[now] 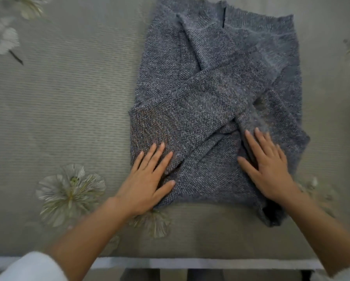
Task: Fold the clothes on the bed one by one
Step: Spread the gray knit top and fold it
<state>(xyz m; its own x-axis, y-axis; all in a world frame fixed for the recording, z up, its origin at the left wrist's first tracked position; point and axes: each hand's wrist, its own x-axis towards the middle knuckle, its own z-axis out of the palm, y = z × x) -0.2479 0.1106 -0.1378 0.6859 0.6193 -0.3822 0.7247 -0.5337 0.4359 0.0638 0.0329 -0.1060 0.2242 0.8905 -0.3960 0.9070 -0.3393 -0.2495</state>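
A grey-blue knitted sweater [216, 94] lies flat on the bed [68, 98], right of centre, with both sleeves folded across its body so that they cross. My left hand [147, 179] rests flat on the near left part of the sweater, fingers straight and spread. On the near right part, just below where the sleeves cross, my right hand [267, 167] presses flat with its fingers straight. Neither hand grips the cloth. The sweater's near right corner hangs a little over the bed's front slope.
The bed cover is grey-green with a fine ribbed weave and pale embroidered flowers [68, 189] at the near left and far left. The bed's front edge [190, 262] runs along the bottom of the view.
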